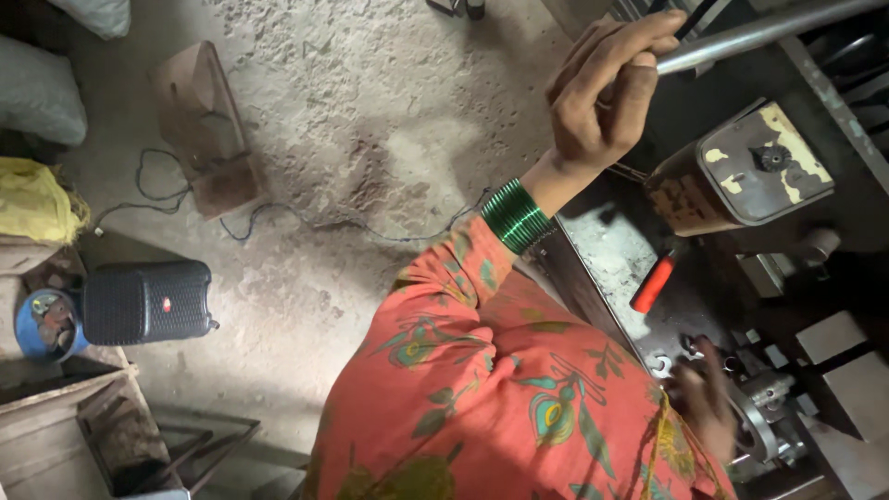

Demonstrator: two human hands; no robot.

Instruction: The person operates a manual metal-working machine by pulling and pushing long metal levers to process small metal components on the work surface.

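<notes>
My left hand (602,93) is raised and shut around a long steel lever bar (759,32) that runs off to the upper right. Green bangles (516,216) sit on that wrist, above an orange floral sleeve (482,370). My right hand (706,403) is low at the right, resting in shadow on the dark machine bed among small metal parts (690,347) and next to a round steel fitting (764,417). Its fingers are too dark and blurred to read.
A brown metal housing with chipped cream paint (741,171) stands under the lever. A red-handled tool (653,282) lies on the bed. Pale blocks (833,338) lie at right. On the dusty floor: black speaker (143,301), blue bowl (28,329), thin wire (278,218), rusty plate (204,125).
</notes>
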